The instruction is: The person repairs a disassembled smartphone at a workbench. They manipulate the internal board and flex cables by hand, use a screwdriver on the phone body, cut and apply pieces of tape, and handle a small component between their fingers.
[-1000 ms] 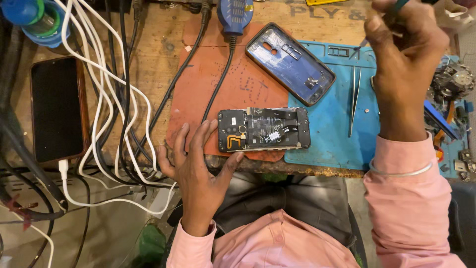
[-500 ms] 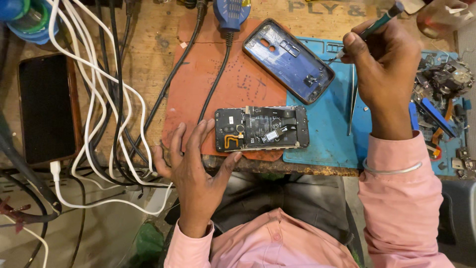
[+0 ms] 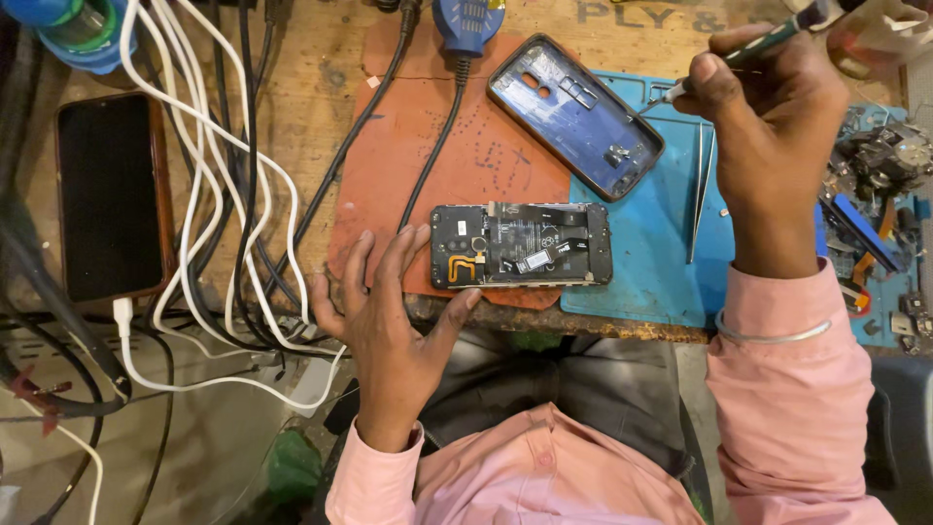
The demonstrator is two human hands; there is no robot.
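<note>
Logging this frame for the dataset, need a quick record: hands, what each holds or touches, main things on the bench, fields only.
left hand: open, fingers resting at the end of the opened phone
right hand: gripping a screwdriver, tip near the back cover
opened phone: flat on the orange mat, insides up
back cover: empty, lying partly on the blue mat
tweezers: on the blue mat, untouched
black phone: far left, screen dark
cables: white and black, between the phones
</note>
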